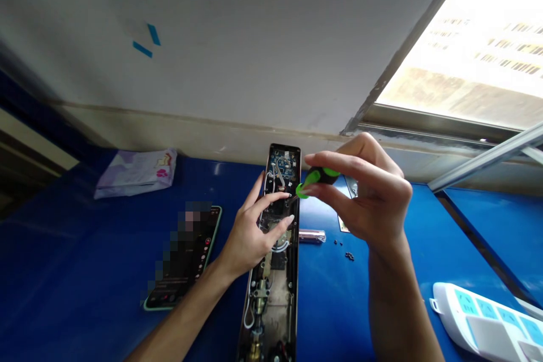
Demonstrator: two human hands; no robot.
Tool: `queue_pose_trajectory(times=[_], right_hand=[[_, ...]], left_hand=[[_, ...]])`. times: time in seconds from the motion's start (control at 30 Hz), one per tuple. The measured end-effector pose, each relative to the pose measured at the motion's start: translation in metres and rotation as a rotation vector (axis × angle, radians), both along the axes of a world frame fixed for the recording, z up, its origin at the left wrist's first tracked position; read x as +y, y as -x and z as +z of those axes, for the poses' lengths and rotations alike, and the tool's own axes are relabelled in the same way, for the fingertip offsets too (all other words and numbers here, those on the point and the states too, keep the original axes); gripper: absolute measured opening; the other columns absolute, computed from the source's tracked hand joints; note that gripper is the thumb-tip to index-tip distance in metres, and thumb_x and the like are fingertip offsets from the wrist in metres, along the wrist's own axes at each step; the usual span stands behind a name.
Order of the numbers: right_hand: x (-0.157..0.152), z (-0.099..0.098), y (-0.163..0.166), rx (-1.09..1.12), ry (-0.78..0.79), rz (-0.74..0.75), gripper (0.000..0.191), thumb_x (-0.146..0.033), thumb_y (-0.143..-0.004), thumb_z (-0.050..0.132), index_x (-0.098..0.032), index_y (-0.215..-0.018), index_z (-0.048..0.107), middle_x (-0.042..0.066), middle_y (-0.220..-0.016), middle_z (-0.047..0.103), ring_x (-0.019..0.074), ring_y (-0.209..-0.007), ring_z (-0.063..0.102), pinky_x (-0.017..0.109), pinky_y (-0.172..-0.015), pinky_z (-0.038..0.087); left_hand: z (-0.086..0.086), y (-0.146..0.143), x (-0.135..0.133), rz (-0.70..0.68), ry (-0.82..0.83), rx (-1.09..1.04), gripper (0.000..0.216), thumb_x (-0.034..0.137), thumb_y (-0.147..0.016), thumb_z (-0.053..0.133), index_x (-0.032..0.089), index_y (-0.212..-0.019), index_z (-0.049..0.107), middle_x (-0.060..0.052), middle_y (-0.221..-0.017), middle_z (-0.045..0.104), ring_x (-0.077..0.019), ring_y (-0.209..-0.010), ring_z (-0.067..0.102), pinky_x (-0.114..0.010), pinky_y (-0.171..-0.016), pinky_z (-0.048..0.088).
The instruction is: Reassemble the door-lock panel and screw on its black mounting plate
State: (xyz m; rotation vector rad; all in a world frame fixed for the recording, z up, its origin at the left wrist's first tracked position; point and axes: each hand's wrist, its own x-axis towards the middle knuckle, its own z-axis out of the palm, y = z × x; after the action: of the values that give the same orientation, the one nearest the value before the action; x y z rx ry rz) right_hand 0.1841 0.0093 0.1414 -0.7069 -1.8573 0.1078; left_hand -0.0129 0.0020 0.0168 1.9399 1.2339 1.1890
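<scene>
Right now, all the action sits over a long, narrow metal case (278, 288), uncovered, lying lengthwise on a blue table (335, 308), its far end near the wall (254, 39). Look at the right hand (375, 198): thumb and fingers pinch a short green-and-black screwdriver (323, 176), a firm grasp on the handle, held slantwise above the case's right edge. Its thin shaft points down and left into the case; whether the tip touches a screw is too small to tell.

And over comes the left hand (252, 232) from the other side, lying across the case, fingers spread and clenched on nothing, index finger and thumb apart, the index fingertip right by the screwdriver's shaft. Just beyond those fingers, a blue circuit board (283, 164) fills the far end, with white wires (249, 319) along the left side and brass-coloured fittings (255, 345) nearer the bottom.

Out to the right, a shiny pinkish tube (313, 236) lies beside the case, then a little cluster of dark screws (349, 256). Over on the left, there's a phone (203, 257) lying at a slant, and behind it a pale packet (138, 173).
</scene>
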Motion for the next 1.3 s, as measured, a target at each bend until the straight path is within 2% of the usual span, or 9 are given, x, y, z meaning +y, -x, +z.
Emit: queue_pose_trajectory(times=[0.17,0.27,0.4,0.5,0.6,0.8,0.87,1.03,1.3], right_hand=[[-0.004,0.002,0.001,-0.034,0.151,0.118,0.048,-0.009,-0.106,0.052,-0.033,-0.144,0.069,0.007,-0.134,0.075,0.0243,-0.122,0.072,0.044,-0.098,0.064],[-0.003,0.002,0.000,-0.003,0.094,0.116,0.044,-0.010,-0.100,0.068,-0.034,-0.136,0.075,0.004,-0.115,0.079,0.0205,-0.100,0.076,0.037,-0.082,0.066],[-0.001,0.001,-0.001,0.005,-0.019,-0.015,0.035,-0.023,-0.089,0.086,-0.034,-0.122,0.082,0.001,-0.086,0.064,0.0148,-0.073,0.062,0.029,-0.057,0.056],[-0.002,0.002,-0.001,-0.048,0.068,0.034,0.038,-0.016,-0.103,0.066,-0.031,-0.136,0.075,0.007,-0.113,0.074,0.0198,-0.100,0.072,0.036,-0.081,0.064],[-0.003,0.002,-0.001,-0.052,0.127,0.158,0.050,-0.006,-0.103,0.057,-0.031,-0.145,0.068,0.007,-0.135,0.075,0.0223,-0.123,0.072,0.041,-0.100,0.064],[0.001,-0.001,0.000,-0.009,0.014,0.048,0.039,-0.018,-0.089,0.085,-0.030,-0.126,0.080,0.001,-0.094,0.068,0.0137,-0.078,0.066,0.029,-0.064,0.060],[0.000,0.000,-0.001,-0.022,0.047,0.049,0.037,-0.018,-0.092,0.083,-0.030,-0.127,0.079,0.002,-0.097,0.070,0.0145,-0.082,0.068,0.031,-0.067,0.062],[-0.008,0.006,-0.008,-0.077,0.281,0.227,0.049,-0.004,-0.098,0.066,-0.027,-0.140,0.069,0.007,-0.138,0.074,0.0247,-0.131,0.069,0.043,-0.106,0.065],[-0.010,0.009,-0.015,-0.174,0.263,0.281,0.034,-0.005,-0.095,0.073,-0.021,-0.124,0.072,0.008,-0.118,0.077,0.0209,-0.105,0.078,0.036,-0.086,0.069]], left_hand=[[-0.001,0.001,0.000,-0.003,0.003,0.003,0.035,0.037,-0.093,0.075,0.025,-0.126,0.076,-0.011,-0.174,0.039,-0.0335,-0.157,0.045,-0.051,-0.130,0.039],[-0.001,0.000,0.000,-0.002,0.004,0.000,0.035,0.038,-0.093,0.076,0.025,-0.125,0.077,-0.011,-0.173,0.041,-0.0343,-0.157,0.045,-0.050,-0.129,0.040],[-0.001,0.000,0.000,0.001,0.003,-0.004,0.034,0.038,-0.093,0.076,0.024,-0.124,0.077,-0.012,-0.172,0.042,-0.0337,-0.156,0.046,-0.050,-0.129,0.041],[-0.001,0.000,0.000,-0.009,0.012,-0.007,0.035,0.037,-0.093,0.075,0.025,-0.126,0.076,-0.011,-0.174,0.039,-0.0329,-0.157,0.046,-0.050,-0.130,0.039],[0.000,0.000,0.000,-0.011,0.008,-0.013,0.035,0.036,-0.093,0.075,0.025,-0.126,0.076,-0.011,-0.174,0.039,-0.0323,-0.157,0.045,-0.050,-0.131,0.037],[0.000,0.000,-0.001,0.004,0.002,-0.013,0.035,0.037,-0.093,0.075,0.025,-0.126,0.076,-0.011,-0.172,0.043,-0.0322,-0.155,0.047,-0.050,-0.129,0.040],[-0.001,0.000,-0.001,0.002,0.006,-0.016,0.034,0.037,-0.093,0.075,0.025,-0.126,0.076,-0.011,-0.173,0.041,-0.0324,-0.157,0.045,-0.050,-0.130,0.038],[-0.001,-0.001,-0.002,0.015,-0.015,-0.012,0.033,0.035,-0.094,0.074,0.025,-0.126,0.075,-0.010,-0.172,0.043,-0.0317,-0.156,0.046,-0.050,-0.130,0.039],[-0.004,-0.002,-0.003,0.036,-0.039,-0.034,0.035,0.034,-0.091,0.078,0.026,-0.125,0.075,-0.010,-0.172,0.044,-0.0323,-0.153,0.051,-0.051,-0.128,0.043]])
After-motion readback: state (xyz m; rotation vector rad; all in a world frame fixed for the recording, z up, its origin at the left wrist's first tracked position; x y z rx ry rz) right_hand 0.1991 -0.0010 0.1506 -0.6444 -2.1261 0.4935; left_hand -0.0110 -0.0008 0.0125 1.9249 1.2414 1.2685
